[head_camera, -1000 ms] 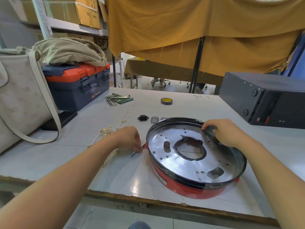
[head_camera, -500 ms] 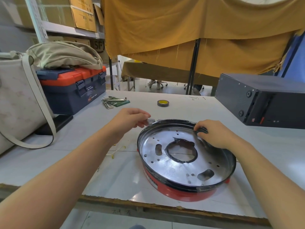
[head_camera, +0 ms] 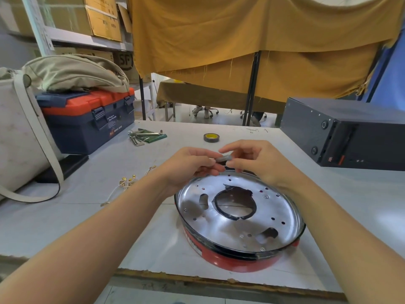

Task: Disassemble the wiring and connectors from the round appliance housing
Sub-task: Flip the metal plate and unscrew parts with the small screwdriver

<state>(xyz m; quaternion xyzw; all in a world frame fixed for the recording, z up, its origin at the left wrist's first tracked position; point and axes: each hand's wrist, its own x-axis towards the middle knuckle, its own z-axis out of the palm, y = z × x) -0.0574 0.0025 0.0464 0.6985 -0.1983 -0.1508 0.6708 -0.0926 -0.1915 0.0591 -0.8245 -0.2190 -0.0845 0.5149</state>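
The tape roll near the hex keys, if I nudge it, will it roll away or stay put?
The tape roll lies flat on the table, so a nudge would probably slide it, not roll it. It looks small and hollow, likely light. Stood on edge, it could roll.

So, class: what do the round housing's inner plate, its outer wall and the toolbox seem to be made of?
Inner plate: bare polished metal, probably; it mirrors light and has punched holes.
Outer wall: glossy red, likely painted metal; hard to confirm.
Toolbox: moulded plastic by its look, matte navy body, orange lid, clip latches.
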